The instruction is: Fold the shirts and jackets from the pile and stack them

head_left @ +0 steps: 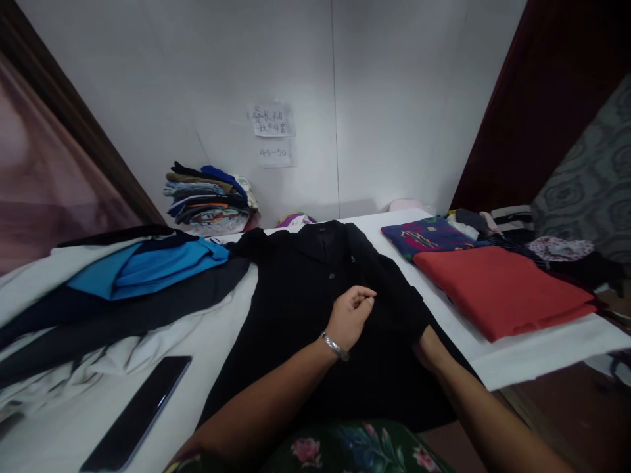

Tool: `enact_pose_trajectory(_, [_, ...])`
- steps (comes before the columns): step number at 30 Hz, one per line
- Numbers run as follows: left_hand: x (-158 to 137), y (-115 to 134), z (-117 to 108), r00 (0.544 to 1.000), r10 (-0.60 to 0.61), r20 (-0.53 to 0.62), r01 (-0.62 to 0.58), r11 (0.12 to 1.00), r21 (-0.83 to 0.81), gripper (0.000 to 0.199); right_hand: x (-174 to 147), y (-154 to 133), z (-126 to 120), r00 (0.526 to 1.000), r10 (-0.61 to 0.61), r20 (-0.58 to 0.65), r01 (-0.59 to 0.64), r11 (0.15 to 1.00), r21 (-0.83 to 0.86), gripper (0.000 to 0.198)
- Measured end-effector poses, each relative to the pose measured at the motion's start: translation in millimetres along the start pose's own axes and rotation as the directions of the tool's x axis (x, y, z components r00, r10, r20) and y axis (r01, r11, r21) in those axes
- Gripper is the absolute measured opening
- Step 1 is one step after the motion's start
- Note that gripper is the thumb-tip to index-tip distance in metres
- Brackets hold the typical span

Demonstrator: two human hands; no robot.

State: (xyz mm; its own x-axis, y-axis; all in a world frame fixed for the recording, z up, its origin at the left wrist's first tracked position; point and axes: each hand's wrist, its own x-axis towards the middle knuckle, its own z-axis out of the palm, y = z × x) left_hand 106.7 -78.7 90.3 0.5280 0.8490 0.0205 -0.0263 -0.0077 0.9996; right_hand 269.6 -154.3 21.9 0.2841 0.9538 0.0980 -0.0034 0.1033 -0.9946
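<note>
A black button-front jacket (296, 309) with a collar lies spread on the white table, its collar toward the wall. Over its front, my left hand (349, 318), with a silver bangle at the wrist, is closed in a pinch. Its thumb and fingertips are at the black cloth, but I cannot make out whether fabric is between them. The jacket's sleeve (394, 289) runs along the right side. My right hand (426, 345) goes in at the cuff end of that sleeve; black cloth hides the fingers.
Left of the jacket lies a loose heap of clothes with a blue garment (167, 266), and a phone (140, 414) nearer me. A folded stack (210, 197) stands by the wall. Folded red cloth (503, 286) and a patterned navy garment (424, 236) lie at right. Paper notes (274, 121) hang above.
</note>
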Motion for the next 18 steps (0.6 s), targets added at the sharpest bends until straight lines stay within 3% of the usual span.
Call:
enact_pose_trajectory(3, [-4.2, 5.9, -3.1, 0.998, -0.037, -0.054, 0.035, 0.998, -0.044, 0.021, -10.4, 1.6, -2.2, 0.998, -0.028, -0.052, 0.032, 0.996, 0.079, 0.056])
enact_pose_trajectory(7, [-10.0, 2.6, -7.1, 0.990, -0.123, -0.070, 0.111, 0.981, -0.156, 0.027, -17.8, -3.8, -4.4, 1.000, 0.004, -0.020, -0.001, 0.987, 0.163, 0.062])
enact_pose_trajectory(11, [-13.2, -5.7, -6.6, 0.978, -0.203, -0.047, 0.182, 0.940, -0.290, 0.030, -24.5, -8.0, -0.4, 0.994, -0.098, 0.058, 0.100, 0.995, -0.025, 0.091])
enact_pose_trajectory(13, [-14.0, -8.4, -7.1, 0.973, -0.226, -0.040, 0.199, 0.917, -0.346, 0.032, -26.2, -9.1, 2.5, 0.985, -0.169, 0.041, 0.174, 0.968, -0.183, 0.096])
enact_pose_trajectory(16, [-16.5, -17.4, -8.6, 0.972, -0.235, -0.029, 0.206, 0.901, -0.380, 0.032, -23.6, -13.1, 4.2, 0.969, -0.229, -0.091, 0.183, 0.917, -0.354, 0.070])
enact_pose_trajectory(18, [-20.5, -30.9, -9.3, 0.962, -0.272, -0.013, 0.256, 0.918, -0.304, 0.031, -19.4, -17.5, 3.0, 0.928, -0.299, -0.220, 0.196, 0.898, -0.393, 0.052])
